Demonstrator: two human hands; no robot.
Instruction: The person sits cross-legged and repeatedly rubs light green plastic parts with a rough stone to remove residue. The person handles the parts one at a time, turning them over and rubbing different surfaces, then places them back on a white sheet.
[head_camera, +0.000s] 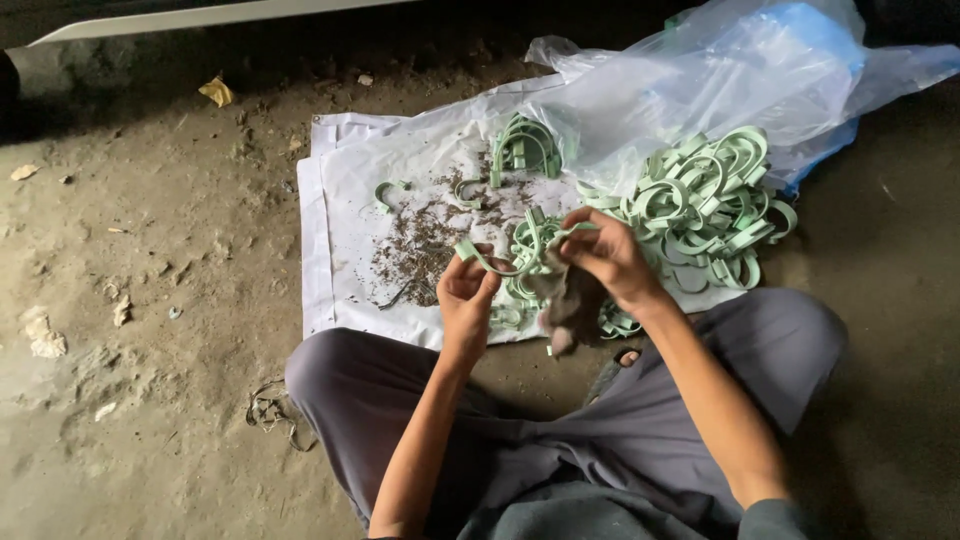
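I sit cross-legged on a dirt floor. My left hand (466, 296) grips one end of a pale green curved plastic clip (524, 250). My right hand (608, 258) holds the clip's other end together with a brownish rag (567, 305) that hangs down below it. Both hands are over the near edge of a white sheet (340, 230). A large heap of the same green clips (700, 205) lies just right of my right hand. A small stack of clips (524, 150) stands farther back on the sheet.
Dark shavings (425, 240) are scattered across the sheet's middle, with two loose clips (392, 190) among them. A clear plastic bag (730, 75) lies behind the heap. Scraps of litter (216, 92) dot the dirt floor to the left. My grey-trousered knees (330, 375) flank my arms.
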